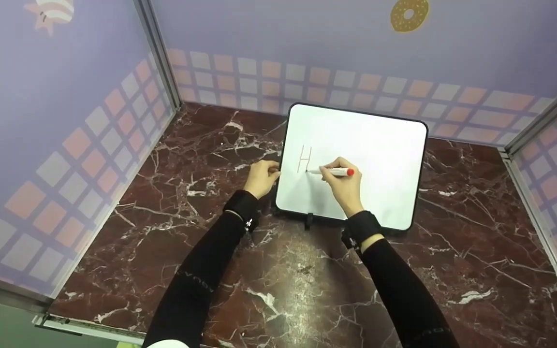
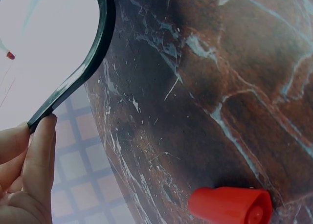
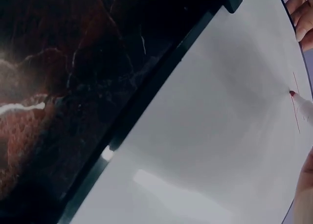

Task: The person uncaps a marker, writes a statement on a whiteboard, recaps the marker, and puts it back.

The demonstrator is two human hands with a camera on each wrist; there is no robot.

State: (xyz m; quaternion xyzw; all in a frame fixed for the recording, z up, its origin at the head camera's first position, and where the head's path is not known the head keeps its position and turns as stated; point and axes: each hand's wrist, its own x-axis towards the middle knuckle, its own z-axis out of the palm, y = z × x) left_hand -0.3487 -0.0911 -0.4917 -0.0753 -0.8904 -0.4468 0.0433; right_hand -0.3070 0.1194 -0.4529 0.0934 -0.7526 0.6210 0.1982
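Observation:
A white whiteboard (image 1: 380,159) with a black frame stands tilted on the marble-patterned table. My left hand (image 1: 261,178) pinches its left edge, the frame (image 2: 73,82) between thumb and fingers in the left wrist view. In my right hand (image 1: 346,188) is a white marker (image 1: 329,171) with a red end, held like a pen. Its red tip (image 3: 292,93) touches the board in the right wrist view. Thin red strokes (image 1: 304,159) on the board's left part look like an H. A red marker cap (image 2: 230,204) lies on the table near my left hand.
The dark red marble table (image 1: 162,251) is enclosed by purple walls (image 1: 278,34) with pink and white squares. Metal corner posts (image 1: 157,53) join the walls. A small black foot (image 1: 309,221) sticks out below the board's lower edge.

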